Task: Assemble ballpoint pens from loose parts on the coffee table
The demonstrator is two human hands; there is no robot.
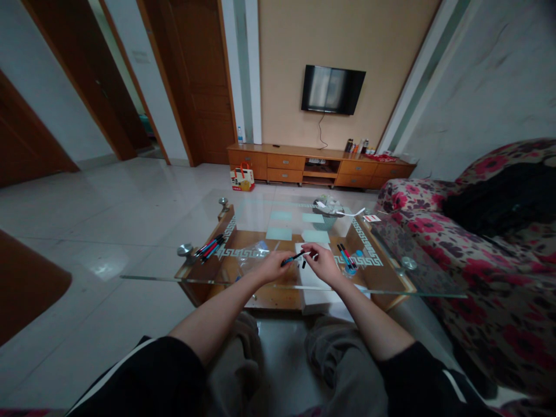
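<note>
Over the front of the glass coffee table [256, 280], my left hand [274, 265] is closed around the blue barrel of a blue and black pen [290, 260]. The fingers of my right hand [322, 263] pinch the pen's dark end, so both hands meet on it. Just below them lies a small black piece [303, 264], perhaps a pen cap. A bundle of pens [209, 249] in black, blue and red lies to the left. A smaller group of pens [346, 255] is right of my right hand. Near my left hand sits a clear plastic bag [251, 253].
Farther back on the table is a basket [328, 219] with a white strip beside it. A card [372, 218] lies near the right edge. A flowered sofa [434, 223] stands at the right. A paper bag [242, 178] is on the floor before the TV cabinet [284, 162].
</note>
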